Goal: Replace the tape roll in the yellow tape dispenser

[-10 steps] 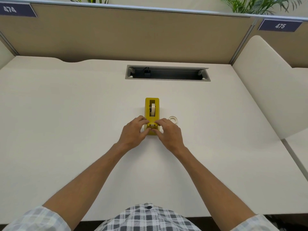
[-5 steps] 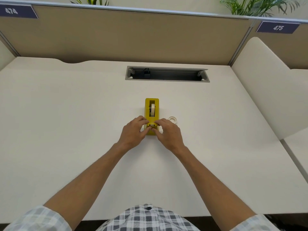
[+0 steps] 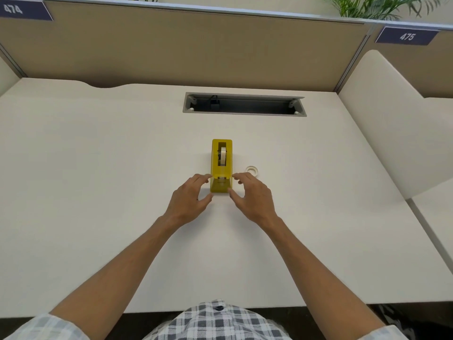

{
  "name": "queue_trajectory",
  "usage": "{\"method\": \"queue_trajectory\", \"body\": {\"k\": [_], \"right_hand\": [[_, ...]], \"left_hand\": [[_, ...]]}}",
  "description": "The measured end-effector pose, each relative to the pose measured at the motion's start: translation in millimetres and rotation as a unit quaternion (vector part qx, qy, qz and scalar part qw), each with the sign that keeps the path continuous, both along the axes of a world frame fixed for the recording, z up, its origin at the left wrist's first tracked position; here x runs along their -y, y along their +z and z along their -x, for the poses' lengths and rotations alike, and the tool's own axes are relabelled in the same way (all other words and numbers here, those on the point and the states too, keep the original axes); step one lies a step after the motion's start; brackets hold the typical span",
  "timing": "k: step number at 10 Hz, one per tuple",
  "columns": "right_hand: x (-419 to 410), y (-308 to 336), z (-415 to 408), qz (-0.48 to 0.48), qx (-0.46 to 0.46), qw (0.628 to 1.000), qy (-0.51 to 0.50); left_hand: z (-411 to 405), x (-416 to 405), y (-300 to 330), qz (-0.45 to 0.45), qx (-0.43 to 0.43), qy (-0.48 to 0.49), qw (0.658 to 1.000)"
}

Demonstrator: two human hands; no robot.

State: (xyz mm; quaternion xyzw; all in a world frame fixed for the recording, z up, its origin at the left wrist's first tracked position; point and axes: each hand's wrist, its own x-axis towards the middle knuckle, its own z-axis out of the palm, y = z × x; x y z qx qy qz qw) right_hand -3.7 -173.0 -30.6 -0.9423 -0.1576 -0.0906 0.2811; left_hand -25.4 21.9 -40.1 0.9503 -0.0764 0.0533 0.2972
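Observation:
A yellow tape dispenser (image 3: 221,165) stands in the middle of the white desk (image 3: 98,168), its cutter end toward me. A pale tape roll (image 3: 222,156) sits upright in its slot. A small clear empty tape ring (image 3: 252,170) lies flat on the desk just right of the dispenser. My left hand (image 3: 190,200) is at the dispenser's near left corner, fingers spread, fingertips close to or barely touching its side. My right hand (image 3: 252,197) mirrors it at the near right corner, fingers apart, holding nothing.
A grey cable tray opening (image 3: 244,105) is cut into the desk behind the dispenser. Beige partition panels (image 3: 196,50) wall the far edge, and a curved white divider (image 3: 382,123) rises on the right. The desk's front edge runs just above my checked shirt.
Both hands were pressed together over the dispenser's cutter end; now they have pulled apart to either side, uncovering the cutter end. The dispenser itself has not moved.

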Motion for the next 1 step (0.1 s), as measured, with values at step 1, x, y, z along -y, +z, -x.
{"method": "queue_trajectory", "body": {"k": [1], "right_hand": [[1.5, 1.5, 3.0, 0.004, -0.002, 1.000, -0.006]], "left_hand": [[4.6, 1.5, 1.0, 0.000, -0.008, 0.019, 1.000]]}}
